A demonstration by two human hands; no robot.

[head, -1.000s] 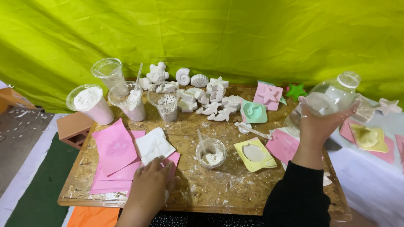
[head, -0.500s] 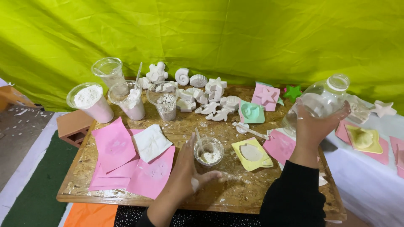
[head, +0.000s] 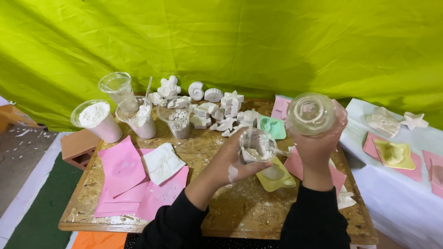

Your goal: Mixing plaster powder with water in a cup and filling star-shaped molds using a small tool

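The left hand (head: 230, 161) is now gripping the small cup (head: 257, 145), fingers curled round its side, and is holding it lifted off the board (head: 221, 212). Half a second ago that cup was standing on the board with the hand only arriving beside it. The cup is clear, with whitish paste and a stick inside, and is hanging just above the yellow mould (head: 276, 175).

The right hand (head: 318, 138) is clutching the bottle (head: 310, 113), which is now tipped so its round end is facing the camera, just right of the cup and slightly higher. Earlier it was further right, standing more upright with its cap up.

Left of the cup, the pink sheets (head: 122, 166) and the white square (head: 161, 162) are lying on the board as before. Beyond the cup, the white casts (head: 217, 110) and the powder cups (head: 99, 120) are sitting unchanged.
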